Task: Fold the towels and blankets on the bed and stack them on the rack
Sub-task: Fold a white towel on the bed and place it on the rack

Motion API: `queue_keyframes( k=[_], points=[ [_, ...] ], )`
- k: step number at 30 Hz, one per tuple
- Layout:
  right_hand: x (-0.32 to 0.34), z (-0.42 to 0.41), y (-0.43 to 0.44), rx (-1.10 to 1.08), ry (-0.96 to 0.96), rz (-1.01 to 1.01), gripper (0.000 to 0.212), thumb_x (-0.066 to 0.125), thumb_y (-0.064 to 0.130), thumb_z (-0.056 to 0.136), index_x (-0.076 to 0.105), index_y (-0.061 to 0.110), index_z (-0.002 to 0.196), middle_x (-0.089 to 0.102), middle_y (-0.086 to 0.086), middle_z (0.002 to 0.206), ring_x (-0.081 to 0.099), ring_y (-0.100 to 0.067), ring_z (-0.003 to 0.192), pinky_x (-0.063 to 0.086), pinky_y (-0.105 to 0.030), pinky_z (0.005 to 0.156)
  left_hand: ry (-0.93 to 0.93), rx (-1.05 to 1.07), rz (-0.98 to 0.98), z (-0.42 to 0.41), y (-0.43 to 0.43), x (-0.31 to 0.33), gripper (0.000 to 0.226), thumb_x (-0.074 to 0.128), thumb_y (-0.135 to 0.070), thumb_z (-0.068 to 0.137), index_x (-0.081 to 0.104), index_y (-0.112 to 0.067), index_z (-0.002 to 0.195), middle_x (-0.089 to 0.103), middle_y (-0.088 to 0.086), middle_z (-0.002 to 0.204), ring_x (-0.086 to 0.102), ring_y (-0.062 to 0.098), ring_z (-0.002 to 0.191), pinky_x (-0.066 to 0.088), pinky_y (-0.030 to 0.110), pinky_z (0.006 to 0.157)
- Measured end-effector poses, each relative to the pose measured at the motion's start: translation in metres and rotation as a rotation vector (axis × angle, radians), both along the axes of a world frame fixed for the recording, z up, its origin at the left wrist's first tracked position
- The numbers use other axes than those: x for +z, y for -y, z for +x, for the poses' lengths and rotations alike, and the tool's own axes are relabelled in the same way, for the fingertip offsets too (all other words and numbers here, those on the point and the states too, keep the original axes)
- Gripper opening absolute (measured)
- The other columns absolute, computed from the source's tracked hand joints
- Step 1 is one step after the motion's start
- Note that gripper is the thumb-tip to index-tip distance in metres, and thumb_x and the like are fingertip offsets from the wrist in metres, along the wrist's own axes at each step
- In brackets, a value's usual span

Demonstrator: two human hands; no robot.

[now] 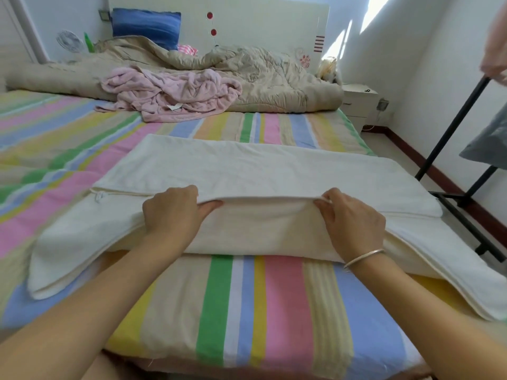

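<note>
Gripping the raised fold of a cream blanket (255,171), both hands work at the near end of the bed (247,311). The left hand (172,215) has its fingers curled over the top of the folded edge with the thumb tucked beneath the flap. The right hand (354,218) pinches the same edge further right, and a thin bracelet (365,256) sits on that wrist. The hands are apart, with the lifted edge stretched between them. The blanket lies crosswise on the striped sheet, already doubled over, with a lower layer sticking out on the left and on the right. Its right end reaches past the bed's side, near the black rack (452,133) standing on the floor.

A crumpled pink towel (170,91) lies unfolded further up the bed, resting partly on a bunched beige quilt (260,69). A blue pillow (145,26) leans against the white headboard (260,20). A small fan (70,41) stands at the far left, and a white nightstand (356,102) stands beside the bed's far right corner. Grey fabric (488,141) hangs at the right edge by the rack; what it is cannot be told.
</note>
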State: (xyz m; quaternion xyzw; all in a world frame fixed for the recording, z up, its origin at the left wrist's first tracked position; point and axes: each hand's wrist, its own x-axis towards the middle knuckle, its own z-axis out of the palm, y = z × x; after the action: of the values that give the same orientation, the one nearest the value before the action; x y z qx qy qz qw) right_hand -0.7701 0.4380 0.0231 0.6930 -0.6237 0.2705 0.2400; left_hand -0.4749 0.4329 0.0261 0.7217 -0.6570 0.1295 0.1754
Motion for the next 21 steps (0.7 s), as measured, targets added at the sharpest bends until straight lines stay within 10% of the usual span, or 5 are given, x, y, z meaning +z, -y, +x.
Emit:
queue_keyframes(
  k=[10, 21],
  points=[
    [0.057, -0.01, 0.152, 0.193, -0.165, -0.232, 0.032, 0.049, 0.042, 0.095, 0.062, 0.014, 0.084, 0.065, -0.006, 0.068, 0.063, -0.029, 0.058, 0.031, -0.024, 0.047, 0.221, -0.269, -0.445, 0.036, 0.157, 0.039, 0.064, 0.043, -0.077, 0.078, 0.052, -0.016, 0.062, 0.055, 0.007, 0.054, 0.055, 0.03, 0.043, 0.019, 0.022, 0.048],
    [0.016, -0.015, 0.32, 0.005, -0.375, 0.241, 0.043, 0.03, 0.059, 0.096, 0.055, 0.025, 0.09, 0.068, -0.001, 0.087, 0.064, -0.027, 0.082, 0.034, -0.031, 0.057, 0.349, -0.383, -0.11, 0.025, 0.325, 0.008, 0.064, 0.037, -0.08, 0.081, 0.06, -0.021, 0.088, 0.068, 0.009, 0.09, 0.065, 0.03, 0.086, 0.031, 0.031, 0.062]
  ],
)
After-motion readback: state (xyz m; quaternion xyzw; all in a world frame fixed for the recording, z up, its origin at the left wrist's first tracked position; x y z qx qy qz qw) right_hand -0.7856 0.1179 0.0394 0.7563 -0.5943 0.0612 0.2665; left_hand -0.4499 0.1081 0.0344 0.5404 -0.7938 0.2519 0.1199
